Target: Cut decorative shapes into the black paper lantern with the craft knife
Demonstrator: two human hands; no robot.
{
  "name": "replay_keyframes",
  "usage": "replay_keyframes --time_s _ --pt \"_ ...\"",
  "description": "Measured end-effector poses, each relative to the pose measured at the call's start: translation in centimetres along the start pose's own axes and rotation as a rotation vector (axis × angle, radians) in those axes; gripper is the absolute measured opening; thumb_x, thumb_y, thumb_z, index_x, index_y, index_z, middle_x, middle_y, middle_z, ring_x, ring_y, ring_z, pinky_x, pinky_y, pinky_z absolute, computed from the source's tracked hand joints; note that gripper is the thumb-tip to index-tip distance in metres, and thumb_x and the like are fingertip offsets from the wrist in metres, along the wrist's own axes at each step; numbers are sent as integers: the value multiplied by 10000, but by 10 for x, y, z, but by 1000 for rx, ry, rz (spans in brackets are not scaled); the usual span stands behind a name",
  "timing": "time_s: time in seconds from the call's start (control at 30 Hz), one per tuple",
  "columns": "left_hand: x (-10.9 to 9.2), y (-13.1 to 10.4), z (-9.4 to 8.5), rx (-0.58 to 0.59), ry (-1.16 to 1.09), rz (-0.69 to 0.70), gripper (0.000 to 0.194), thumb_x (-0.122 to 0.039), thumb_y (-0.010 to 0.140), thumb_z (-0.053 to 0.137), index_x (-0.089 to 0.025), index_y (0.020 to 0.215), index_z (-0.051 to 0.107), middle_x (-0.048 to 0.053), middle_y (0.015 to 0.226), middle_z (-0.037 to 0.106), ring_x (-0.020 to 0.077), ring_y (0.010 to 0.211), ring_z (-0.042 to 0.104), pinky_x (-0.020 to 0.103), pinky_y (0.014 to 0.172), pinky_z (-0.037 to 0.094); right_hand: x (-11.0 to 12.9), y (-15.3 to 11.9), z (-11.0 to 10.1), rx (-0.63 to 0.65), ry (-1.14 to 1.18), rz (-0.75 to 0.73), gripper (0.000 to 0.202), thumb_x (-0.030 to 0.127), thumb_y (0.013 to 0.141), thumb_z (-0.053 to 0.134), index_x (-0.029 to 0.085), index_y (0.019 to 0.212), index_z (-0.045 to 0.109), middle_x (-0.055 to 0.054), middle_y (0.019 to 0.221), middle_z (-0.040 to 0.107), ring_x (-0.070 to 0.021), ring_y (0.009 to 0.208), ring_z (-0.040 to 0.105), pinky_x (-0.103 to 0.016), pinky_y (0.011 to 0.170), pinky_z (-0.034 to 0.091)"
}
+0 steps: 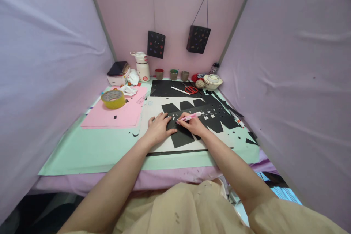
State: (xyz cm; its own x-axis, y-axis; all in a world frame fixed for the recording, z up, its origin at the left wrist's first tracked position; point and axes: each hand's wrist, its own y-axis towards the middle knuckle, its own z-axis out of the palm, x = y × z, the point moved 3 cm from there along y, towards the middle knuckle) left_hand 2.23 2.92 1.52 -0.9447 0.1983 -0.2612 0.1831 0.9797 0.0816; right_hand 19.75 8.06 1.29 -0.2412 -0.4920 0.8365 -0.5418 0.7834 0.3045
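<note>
A black paper cut-out (pixel 182 136) with angled tabs and several small cut holes lies flat on a white board (pixel 161 147). My left hand (pixel 159 128) rests on its left part, fingers spread and holding nothing. My right hand (pixel 193 124) grips a slim pink-and-white craft knife (pixel 192 116), shaped like a pen. The knife's tip points down and left at the black paper, close to my left fingertips. Whether the tip touches the paper is too small to tell. Small holes show in the paper to the right of the knife.
Yellow tape roll (pixel 113 99) sits on pink paper (pixel 109 119) at left. Red-handled scissors (pixel 191 90) and a white pen (pixel 180 90) lie on black paper at the back. A white bottle (pixel 142 67), small cups (pixel 173 74) and a lidded bowl (pixel 213 81) stand behind. Black scraps (pixel 251 141) lie right.
</note>
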Motion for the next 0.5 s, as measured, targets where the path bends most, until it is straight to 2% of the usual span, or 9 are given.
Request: replay_keyframes --time_s 0.3,0.5 --pt "1 1 1 -5 7 5 557 -532 897 589 -200 1341 531 120 1503 418 329 1400 349 595 1128 268 1 0 -1 -22 17 -2 175 354 862 613 202 775 616 5 737 639 -152 704 584 -271 668 442" --pt "0 0 0 -12 13 5 541 -517 899 596 -196 1330 539 121 1494 429 327 1391 364 594 1122 283 0 0 -1 -37 50 10 165 335 847 638 189 772 636 -1 743 650 -145 702 593 -265 662 448"
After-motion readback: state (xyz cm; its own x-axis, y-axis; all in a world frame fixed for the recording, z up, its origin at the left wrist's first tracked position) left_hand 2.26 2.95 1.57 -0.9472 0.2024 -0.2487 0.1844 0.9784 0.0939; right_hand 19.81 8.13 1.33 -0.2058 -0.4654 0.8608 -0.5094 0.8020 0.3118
